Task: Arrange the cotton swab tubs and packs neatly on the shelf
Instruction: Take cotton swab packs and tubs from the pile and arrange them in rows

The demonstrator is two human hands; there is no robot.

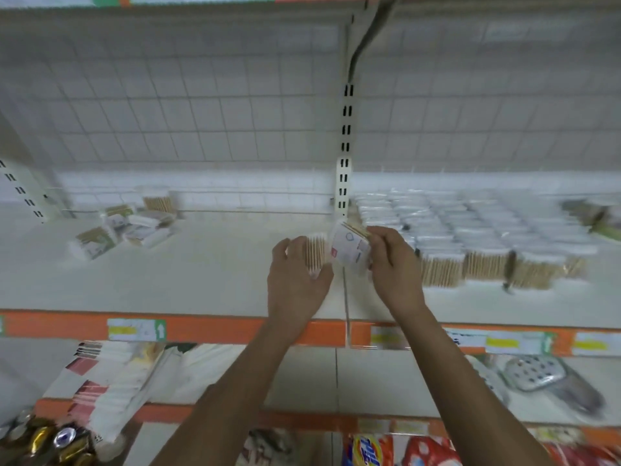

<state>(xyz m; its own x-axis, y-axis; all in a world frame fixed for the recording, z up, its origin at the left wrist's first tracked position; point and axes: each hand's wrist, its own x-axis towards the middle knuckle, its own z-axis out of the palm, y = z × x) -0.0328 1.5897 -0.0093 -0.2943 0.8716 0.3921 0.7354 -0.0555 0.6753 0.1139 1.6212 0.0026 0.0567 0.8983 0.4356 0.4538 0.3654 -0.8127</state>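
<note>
The left hand (295,280) curls round one swab pack (316,253), the right hand (393,264) round a labelled pack (349,248). Mid-carry, I reckon; next they need setting against the tidy rows (487,237) beside the right hand.

Back-left on the shelf (201,280) lie loose packs (124,227), tub rows (470,237) right; between them left hand (295,280) holds a pack (316,253), right hand (393,264) a tub (349,248).

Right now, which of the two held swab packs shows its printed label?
The right pack, in the right hand: printed face toward the camera. The left pack, in the left hand, shows only sticks.
</note>
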